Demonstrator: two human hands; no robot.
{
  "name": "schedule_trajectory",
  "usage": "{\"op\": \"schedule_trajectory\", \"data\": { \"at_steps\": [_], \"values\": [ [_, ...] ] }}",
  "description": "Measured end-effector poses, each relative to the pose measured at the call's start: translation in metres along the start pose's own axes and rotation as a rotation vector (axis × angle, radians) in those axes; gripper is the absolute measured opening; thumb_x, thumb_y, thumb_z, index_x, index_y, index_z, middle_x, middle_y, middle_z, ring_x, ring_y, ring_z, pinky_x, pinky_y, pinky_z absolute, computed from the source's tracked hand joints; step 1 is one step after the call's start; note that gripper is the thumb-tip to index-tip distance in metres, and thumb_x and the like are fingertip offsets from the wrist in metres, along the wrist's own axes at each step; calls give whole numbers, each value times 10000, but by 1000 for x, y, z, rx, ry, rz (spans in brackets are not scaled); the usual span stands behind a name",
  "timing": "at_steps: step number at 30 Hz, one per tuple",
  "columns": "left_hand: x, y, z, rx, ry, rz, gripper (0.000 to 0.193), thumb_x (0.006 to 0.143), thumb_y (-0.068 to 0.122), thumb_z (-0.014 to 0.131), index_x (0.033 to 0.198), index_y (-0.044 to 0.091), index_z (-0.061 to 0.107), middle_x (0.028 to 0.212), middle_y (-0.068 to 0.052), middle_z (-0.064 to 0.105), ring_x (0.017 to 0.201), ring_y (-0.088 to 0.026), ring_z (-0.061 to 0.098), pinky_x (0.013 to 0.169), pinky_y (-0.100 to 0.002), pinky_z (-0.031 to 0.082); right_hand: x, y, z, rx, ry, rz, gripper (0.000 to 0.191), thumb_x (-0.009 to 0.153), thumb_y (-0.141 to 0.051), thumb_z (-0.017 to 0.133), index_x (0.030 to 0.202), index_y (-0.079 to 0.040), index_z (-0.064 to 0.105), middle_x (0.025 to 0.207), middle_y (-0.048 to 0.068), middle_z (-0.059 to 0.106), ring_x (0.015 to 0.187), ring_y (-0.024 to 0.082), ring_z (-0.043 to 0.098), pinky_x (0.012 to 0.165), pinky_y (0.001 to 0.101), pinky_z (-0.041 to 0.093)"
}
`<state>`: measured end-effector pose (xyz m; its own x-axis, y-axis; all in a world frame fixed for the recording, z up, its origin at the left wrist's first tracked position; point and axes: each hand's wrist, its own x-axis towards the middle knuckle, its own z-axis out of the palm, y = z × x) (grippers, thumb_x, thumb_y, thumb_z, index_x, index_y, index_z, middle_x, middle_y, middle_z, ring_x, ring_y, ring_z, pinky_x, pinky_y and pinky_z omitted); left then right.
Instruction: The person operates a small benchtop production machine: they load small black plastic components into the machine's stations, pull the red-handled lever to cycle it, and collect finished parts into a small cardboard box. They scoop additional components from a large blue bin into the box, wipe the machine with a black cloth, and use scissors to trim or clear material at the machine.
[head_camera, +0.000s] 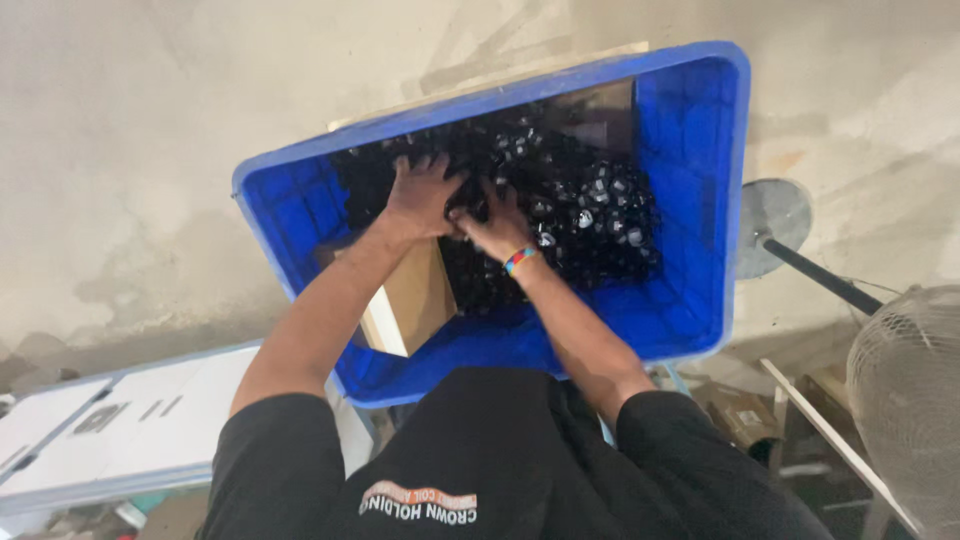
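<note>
Big blue plastic crate (690, 200) fills centre of frame, tilted, its open side toward the camera, against a pale concrete surface. Inside, upper-middle to right, a heap of small black parts (590, 210), glossy, some w/ pale round faces; too small to tell what kind. A brown cardboard piece (425, 295) stands in the crate's lower left; another brown patch shows at the upper right inner wall.

Person in black shirt at bottom centre, both arms reaching up into the crate. Left hand (420, 195), fingers spread, pressed flat on the black parts at upper left of the heap. Right hand (495, 220) just beside it, touching it, fingers curled down into the parts; can't tell if it's grasping any. Multicolour woven wristband (519, 260) on the right wrist.

Lower left of frame: a white panel (120, 430) w/ dark slots. Right edge: a mesh fan guard (910, 400), a grey round base (775, 215) w/ a dark pole (820, 280) running down-right.
</note>
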<state>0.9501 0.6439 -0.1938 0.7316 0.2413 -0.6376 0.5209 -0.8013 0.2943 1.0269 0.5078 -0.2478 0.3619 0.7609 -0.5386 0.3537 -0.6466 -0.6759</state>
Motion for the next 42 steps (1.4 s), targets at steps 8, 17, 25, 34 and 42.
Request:
{"op": "schedule_trajectory", "data": {
  "at_steps": [8,17,25,34,42],
  "values": [
    [-20,33,-3,429,-180,-232,460,872,382,733,1233,97,741,1396,-248,596,1335,-464,503,1067,-824,197,-75,-20,1,24,-100,-115,842,923,-576,612,1567,-91,370,1533,272,432,1284,481,556,1002,490,507],
    [71,142,15,-335,137,96,815,787,461,820,1448,101,509,1443,-178,510,1315,-388,480,1036,-572,424,37,73,-155,-553,-32,112,556,998,-486,622,1328,-39,644,1343,253,636,1245,435,592,1074,512,469],
    [74,157,48,-184,104,-85,1138,697,674,819,1572,130,337,1626,-177,210,1480,-387,236,1118,-613,333,76,63,-152,-802,-230,-22,727,947,-579,550,1422,-30,554,1469,274,519,1368,424,479,1144,490,370],
    [95,139,55,-246,-43,-129,1075,663,786,764,1537,249,441,1669,-155,181,1433,-432,321,1148,-580,310,79,93,-133,-570,-621,102,736,977,-591,369,1579,-168,396,1664,130,335,1546,325,266,1270,466,187],
    [98,135,65,-149,-90,-42,1049,679,907,642,1509,287,481,1589,-131,316,1417,-400,327,1125,-601,293,64,106,-135,-229,-888,610,877,953,-721,378,1628,-165,303,1712,78,240,1584,250,199,1283,434,155]
  ]
}}
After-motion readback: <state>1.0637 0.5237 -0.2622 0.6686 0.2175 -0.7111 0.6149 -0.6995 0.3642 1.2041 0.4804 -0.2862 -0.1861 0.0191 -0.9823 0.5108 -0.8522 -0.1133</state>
